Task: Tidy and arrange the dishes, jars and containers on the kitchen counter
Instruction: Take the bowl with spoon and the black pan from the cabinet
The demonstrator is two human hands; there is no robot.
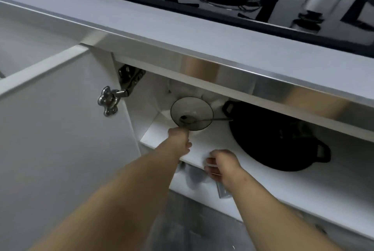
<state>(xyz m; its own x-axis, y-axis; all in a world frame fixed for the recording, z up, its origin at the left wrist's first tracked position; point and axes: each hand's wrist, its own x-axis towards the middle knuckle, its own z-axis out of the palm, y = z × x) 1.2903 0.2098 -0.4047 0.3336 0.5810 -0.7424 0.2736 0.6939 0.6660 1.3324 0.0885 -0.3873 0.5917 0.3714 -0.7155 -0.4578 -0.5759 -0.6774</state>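
Note:
A smoky clear glass bowl [191, 113] with a metal spoon [199, 120] lying in it sits at the back left of the white cabinet shelf [212, 143] under the counter. My left hand [180, 139] reaches into the cabinet and grips the bowl's near rim. My right hand [221, 164] is lower, at the shelf's front edge, with its fingers curled round a clear glass object [222, 191] that it mostly hides. A black two-handled pan [277, 139] lies on the same shelf to the right of the bowl.
The white cabinet door [60, 129] stands open to the left, hinge [113, 99] exposed. Above runs the grey countertop [182, 34] with a black glass hob [232, 3]. White items [194, 90] stand behind the bowl. A lower shelf holds pale rounded things [195, 177].

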